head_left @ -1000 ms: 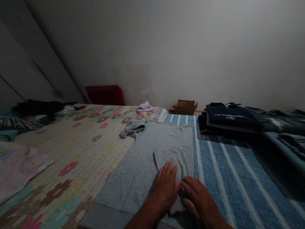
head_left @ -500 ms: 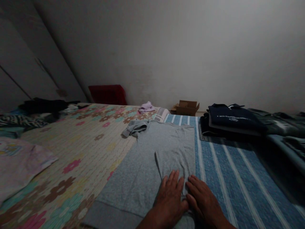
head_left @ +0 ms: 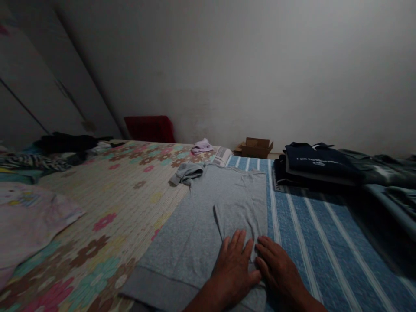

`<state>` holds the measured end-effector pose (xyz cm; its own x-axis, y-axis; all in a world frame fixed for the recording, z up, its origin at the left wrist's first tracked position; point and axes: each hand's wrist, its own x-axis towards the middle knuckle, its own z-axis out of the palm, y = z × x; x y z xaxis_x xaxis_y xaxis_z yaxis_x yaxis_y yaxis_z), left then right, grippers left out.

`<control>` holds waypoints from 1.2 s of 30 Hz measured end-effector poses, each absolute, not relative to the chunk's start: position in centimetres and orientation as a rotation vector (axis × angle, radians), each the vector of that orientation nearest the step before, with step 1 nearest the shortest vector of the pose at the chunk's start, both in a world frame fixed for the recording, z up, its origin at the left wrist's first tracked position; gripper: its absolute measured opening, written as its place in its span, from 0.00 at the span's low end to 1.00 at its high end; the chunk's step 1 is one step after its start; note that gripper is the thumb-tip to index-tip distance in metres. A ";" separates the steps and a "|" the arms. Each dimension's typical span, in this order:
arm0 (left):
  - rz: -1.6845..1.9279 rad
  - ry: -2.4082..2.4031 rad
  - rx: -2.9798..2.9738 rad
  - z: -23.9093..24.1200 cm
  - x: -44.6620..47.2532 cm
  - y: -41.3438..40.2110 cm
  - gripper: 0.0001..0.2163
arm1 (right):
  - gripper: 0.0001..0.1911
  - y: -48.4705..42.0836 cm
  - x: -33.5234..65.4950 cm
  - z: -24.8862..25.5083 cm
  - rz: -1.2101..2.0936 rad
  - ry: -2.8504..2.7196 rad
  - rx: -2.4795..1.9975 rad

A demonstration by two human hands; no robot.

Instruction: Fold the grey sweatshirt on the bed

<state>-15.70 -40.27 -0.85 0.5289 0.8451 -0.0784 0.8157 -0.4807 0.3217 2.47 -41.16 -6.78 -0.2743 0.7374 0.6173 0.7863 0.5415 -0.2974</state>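
A grey sweatshirt (head_left: 201, 216) lies spread on the bed, its right side folded in over the body and one sleeve (head_left: 188, 172) bunched at the far left. My left hand (head_left: 235, 268) rests flat on the folded part near the hem, fingers stretched out. My right hand (head_left: 279, 273) lies flat beside it on the right edge of the fold, fingers also extended. The two hands touch each other. Neither hand grips anything.
The flowered bedcover (head_left: 107, 208) runs left, the blue striped sheet (head_left: 312, 234) right. Folded dark clothes (head_left: 318, 167) are stacked at the far right. A cardboard box (head_left: 256, 148), a lilac garment (head_left: 201, 146), a red object (head_left: 149, 128) and loose clothes (head_left: 48, 151) lie farther off.
Both hands have slid toward me along the folded sweatshirt and stayed flat. The view has shifted slightly, so the bed appears a bit farther to the right.
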 end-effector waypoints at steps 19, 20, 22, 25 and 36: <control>0.158 1.401 2.496 -0.6 -15.3 -40.7 0.32 | 0.15 -41.3 3.0 -6.4 0.015 -2.064 -1.268; 0.161 1.399 2.495 -0.6 -15.3 -40.7 0.32 | 0.15 -41.3 3.0 -6.5 0.015 -2.060 -1.269; 0.158 1.398 2.488 -0.7 -15.4 -40.7 0.32 | 0.15 -41.4 3.0 -6.5 0.018 -2.053 -1.269; 0.137 1.394 2.477 -0.7 -15.5 -40.7 0.32 | 0.15 -41.4 3.0 -6.7 0.009 -2.055 -1.261; 0.180 1.362 2.420 -1.3 -15.8 -40.6 0.34 | 0.16 -41.1 3.4 -7.8 -0.115 -2.073 -1.200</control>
<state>-15.82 -40.56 -1.32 0.5280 0.8469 -0.0631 0.8016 -0.4725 0.3663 3.39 -41.13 -7.78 -0.3016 0.7189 0.6263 0.7835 0.5612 -0.2669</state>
